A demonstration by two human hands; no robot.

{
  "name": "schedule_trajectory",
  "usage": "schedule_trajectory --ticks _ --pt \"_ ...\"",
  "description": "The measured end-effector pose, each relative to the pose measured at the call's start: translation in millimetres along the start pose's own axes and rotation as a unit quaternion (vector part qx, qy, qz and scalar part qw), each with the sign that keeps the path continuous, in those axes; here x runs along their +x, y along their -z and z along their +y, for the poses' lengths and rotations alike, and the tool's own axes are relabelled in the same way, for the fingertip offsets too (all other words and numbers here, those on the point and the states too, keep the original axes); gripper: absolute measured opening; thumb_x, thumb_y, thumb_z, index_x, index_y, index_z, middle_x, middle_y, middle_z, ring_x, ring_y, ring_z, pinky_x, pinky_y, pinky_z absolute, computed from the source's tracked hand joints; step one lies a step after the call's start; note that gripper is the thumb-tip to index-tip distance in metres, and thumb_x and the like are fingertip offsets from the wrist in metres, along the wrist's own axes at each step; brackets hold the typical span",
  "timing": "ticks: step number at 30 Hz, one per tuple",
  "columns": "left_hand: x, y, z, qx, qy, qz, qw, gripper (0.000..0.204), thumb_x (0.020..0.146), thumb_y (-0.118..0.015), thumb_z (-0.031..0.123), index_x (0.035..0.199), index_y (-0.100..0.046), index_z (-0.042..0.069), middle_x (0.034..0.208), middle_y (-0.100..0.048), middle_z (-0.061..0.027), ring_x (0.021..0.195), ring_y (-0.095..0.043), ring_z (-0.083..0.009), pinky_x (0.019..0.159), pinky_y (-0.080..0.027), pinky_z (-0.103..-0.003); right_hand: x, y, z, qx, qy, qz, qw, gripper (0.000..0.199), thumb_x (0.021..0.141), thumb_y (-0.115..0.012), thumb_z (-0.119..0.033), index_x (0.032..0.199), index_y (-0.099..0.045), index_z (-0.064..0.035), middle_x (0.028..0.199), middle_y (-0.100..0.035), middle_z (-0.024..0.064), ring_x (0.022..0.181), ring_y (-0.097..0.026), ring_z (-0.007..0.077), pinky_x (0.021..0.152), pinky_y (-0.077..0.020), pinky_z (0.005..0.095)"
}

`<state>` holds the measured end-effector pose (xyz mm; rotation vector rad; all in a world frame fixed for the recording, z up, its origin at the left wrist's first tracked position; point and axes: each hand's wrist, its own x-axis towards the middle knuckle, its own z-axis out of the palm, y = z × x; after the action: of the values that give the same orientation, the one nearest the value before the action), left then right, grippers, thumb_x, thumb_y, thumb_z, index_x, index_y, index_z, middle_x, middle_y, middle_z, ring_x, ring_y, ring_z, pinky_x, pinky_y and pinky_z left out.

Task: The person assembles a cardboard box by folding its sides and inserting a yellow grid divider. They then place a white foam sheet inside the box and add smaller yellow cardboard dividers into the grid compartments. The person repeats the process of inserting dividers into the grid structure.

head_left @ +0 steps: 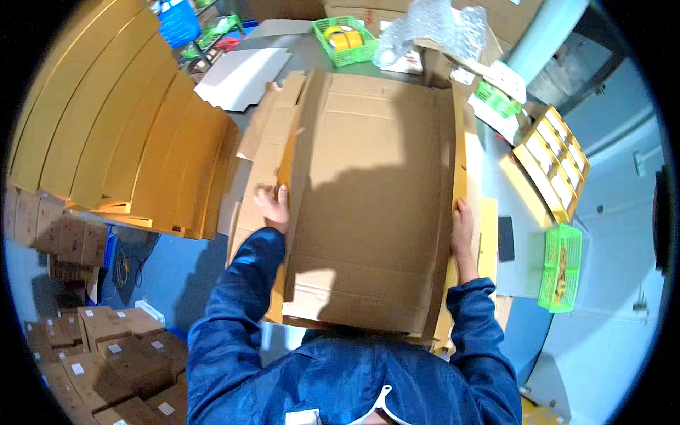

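Note:
A large brown cardboard sheet (375, 149) lies in front of me on the worktable, its long left and right sides folded up. Yellow edging (459, 142) runs just outside the folds; whatever lies beneath the sheet is hidden. My left hand (275, 205) grips the left side about halfway along, thumb at the edge and fingers curled. At the same height on the opposite side, my right hand (464, 230) is closed around the right edge. A shadow covers much of the sheet's middle and right.
Tall yellow panels (134, 120) stand stacked at left. Behind the sheet are a green basket (345, 42) with tape rolls and some bubble wrap (439, 35). To the right are a yellow compartmented frame (552, 163), a dark phone-like slab (506, 239) and a green basket (559, 269). Cartons (120, 354) sit lower left.

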<state>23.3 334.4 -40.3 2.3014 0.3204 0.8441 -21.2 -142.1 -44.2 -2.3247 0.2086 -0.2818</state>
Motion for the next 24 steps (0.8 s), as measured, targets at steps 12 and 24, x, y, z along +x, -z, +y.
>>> schedule_trajectory --ticks 12,24 --pt "38.6 7.7 -0.8 0.169 0.125 -0.427 0.879 0.061 0.067 -0.081 0.028 0.110 -0.053 -0.004 0.108 -0.062 -0.0226 0.102 -0.061 -0.0345 0.088 -0.048 -0.040 0.4 30.8 -11.9 -0.061 -0.105 -0.113 0.986 0.046 0.076 -0.072 -0.033 0.100 -0.063 0.0058 0.092 -0.067 0.0214 0.084 -0.065 0.0319 0.075 -0.0499 0.0400" --pt "-39.1 100.4 0.6 0.039 -0.185 -0.404 0.895 0.054 0.080 -0.063 0.005 0.131 -0.048 0.013 0.144 -0.022 -0.0286 0.133 -0.028 -0.0428 0.108 -0.030 -0.041 -95.7 72.2 -24.5 -0.065 0.117 -0.126 0.983 0.048 0.084 -0.053 0.004 0.130 -0.049 -0.0080 0.144 -0.030 0.0253 0.131 -0.035 0.0401 0.106 -0.0333 0.0393"
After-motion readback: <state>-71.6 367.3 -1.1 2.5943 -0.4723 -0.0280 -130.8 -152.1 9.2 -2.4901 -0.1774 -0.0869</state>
